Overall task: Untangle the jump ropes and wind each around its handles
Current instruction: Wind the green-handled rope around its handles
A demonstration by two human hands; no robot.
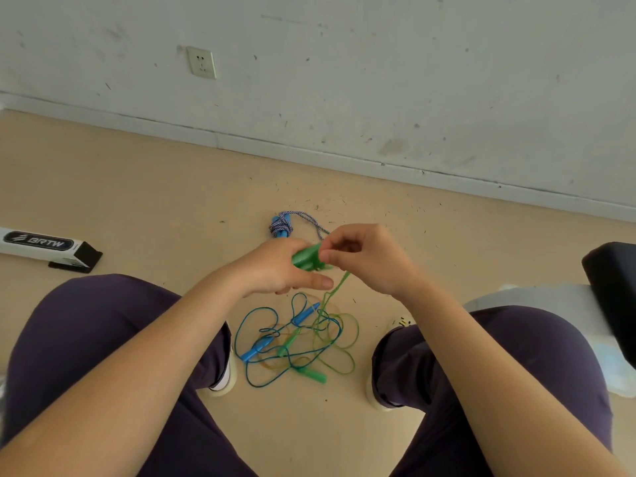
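Hands meet above the floor [144, 201]: the left hand [282, 268] curls round green handles [307, 258], and the right hand [364, 258] pinches the green cord [339, 282] just beside them. That cord drops into the tangle of blue and green ropes [299, 339] between the feet. Beyond, a wound blue-and-white rope [281, 226] lies near the wall.

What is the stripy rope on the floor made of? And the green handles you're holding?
The stripy rope looks like braided cotton or nylon cord: blue and white strands twist over each other and it looks soft and matte. The green handles held by the left hand look like smooth moulded plastic, bright and slightly shiny. Neither is certain from looks alone.
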